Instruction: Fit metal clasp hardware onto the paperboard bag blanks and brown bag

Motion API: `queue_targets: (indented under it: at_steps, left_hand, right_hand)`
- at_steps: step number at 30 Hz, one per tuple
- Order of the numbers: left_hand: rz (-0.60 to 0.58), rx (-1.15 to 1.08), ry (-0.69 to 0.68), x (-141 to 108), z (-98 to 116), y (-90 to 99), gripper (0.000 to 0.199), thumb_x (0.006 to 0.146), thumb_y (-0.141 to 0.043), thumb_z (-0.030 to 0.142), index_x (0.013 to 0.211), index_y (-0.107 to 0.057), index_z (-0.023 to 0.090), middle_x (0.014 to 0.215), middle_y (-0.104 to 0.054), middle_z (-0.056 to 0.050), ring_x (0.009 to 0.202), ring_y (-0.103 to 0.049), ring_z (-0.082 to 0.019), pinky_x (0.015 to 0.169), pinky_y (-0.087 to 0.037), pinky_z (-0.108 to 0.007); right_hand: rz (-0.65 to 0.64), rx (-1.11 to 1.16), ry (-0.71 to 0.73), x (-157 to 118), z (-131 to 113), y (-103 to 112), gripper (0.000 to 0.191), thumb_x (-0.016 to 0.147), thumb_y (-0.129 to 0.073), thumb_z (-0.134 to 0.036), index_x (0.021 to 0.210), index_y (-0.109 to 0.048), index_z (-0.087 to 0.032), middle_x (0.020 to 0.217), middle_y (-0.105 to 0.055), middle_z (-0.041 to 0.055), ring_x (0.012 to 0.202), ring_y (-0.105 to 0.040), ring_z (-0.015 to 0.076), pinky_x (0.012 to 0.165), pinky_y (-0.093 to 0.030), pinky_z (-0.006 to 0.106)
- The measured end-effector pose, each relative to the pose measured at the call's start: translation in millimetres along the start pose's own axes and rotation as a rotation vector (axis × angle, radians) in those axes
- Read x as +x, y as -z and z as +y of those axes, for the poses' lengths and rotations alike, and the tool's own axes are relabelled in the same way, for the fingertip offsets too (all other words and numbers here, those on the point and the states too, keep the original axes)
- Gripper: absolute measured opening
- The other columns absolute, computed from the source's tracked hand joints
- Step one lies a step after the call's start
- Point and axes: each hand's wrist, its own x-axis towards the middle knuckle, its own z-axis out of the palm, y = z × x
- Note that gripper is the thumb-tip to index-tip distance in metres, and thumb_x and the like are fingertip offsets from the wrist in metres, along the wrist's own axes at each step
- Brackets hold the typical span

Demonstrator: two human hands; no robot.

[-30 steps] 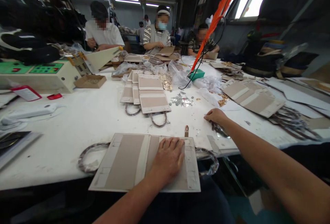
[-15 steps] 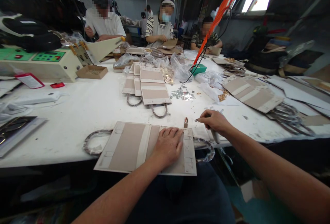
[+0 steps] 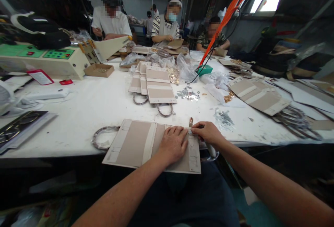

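Observation:
A beige bag panel [image 3: 135,143] lies opened flat across the table's front edge. A plastic-wrapped handle loop [image 3: 100,138] sticks out at its left, and another shows partly beyond its right side. My left hand [image 3: 173,145] rests flat on the panel's right half, fingers stretched out. At the upper right corner my right hand [image 3: 207,133] pinches a small metal piece, mostly hidden by the fingertips. A pale, stick-like tool [image 3: 212,150] shows below that palm; its kind is unclear. Just past the panel's upper edge a shiny metal clasp strip [image 3: 191,122] juts out.
Similar panels [image 3: 160,91] are stacked ahead, and more panels [image 3: 258,94] lie right. Silvery metal pieces [image 3: 188,94] and thin grey strips [image 3: 223,118] are scattered about. A machine [image 3: 75,63] and a small box [image 3: 99,70] stand left. Several people work across the table.
My right hand has moved left, bringing the small metal piece from beyond the panel to its upper right corner. My left hand stays on the panel. The view has shifted slightly.

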Motion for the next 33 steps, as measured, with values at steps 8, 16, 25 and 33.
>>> queue_targets:
  at_steps: [8,16,25,33]
  left_hand:
    - [0.007,-0.009,0.003,0.4,0.2,-1.0,0.046,0.100,-0.051,0.037,0.145,-0.051,0.027,0.144,-0.058,-0.005,0.134,-0.047,-0.027,0.115,-0.034,-0.048]
    - [0.010,-0.034,0.005,1.0,-0.5,0.6,0.045,0.099,-0.054,0.036,0.143,-0.053,0.027,0.141,-0.061,-0.006,0.131,-0.049,-0.027,0.114,-0.034,-0.047]
    - [0.029,-0.054,-0.006,1.2,-1.0,-0.3,0.044,0.099,-0.056,0.035,0.142,-0.055,0.028,0.140,-0.061,-0.006,0.130,-0.050,-0.026,0.112,-0.034,-0.046]
    - [0.104,-0.219,0.110,32.0,-4.4,-8.9,0.019,0.093,-0.071,0.040,0.109,-0.078,0.032,0.098,-0.070,-0.003,0.101,-0.058,-0.025,0.088,-0.042,-0.041]
  right_hand:
    - [0.087,-0.195,0.071,-0.1,-2.6,-5.5,0.014,0.079,-0.068,-0.029,0.079,-0.077,-0.019,0.058,-0.068,-0.0003,0.058,-0.063,0.0168,0.061,-0.044,0.025]
    - [0.095,-0.349,0.113,-3.0,-10.8,-8.7,0.013,0.081,-0.065,-0.026,0.075,-0.075,-0.020,0.072,-0.073,0.0035,0.073,-0.065,0.0198,0.069,-0.042,0.028]
    - [0.044,-0.323,0.062,-4.0,-16.0,-8.0,0.015,0.083,-0.065,-0.026,0.071,-0.071,-0.019,0.053,-0.063,-0.0009,0.059,-0.061,0.0167,0.062,-0.040,0.026]
    - [-0.075,-0.167,-0.006,3.4,-9.8,-4.9,0.015,0.085,-0.065,-0.026,0.073,-0.067,-0.018,0.049,-0.061,-0.0012,0.049,-0.058,0.0149,0.052,-0.041,0.025]
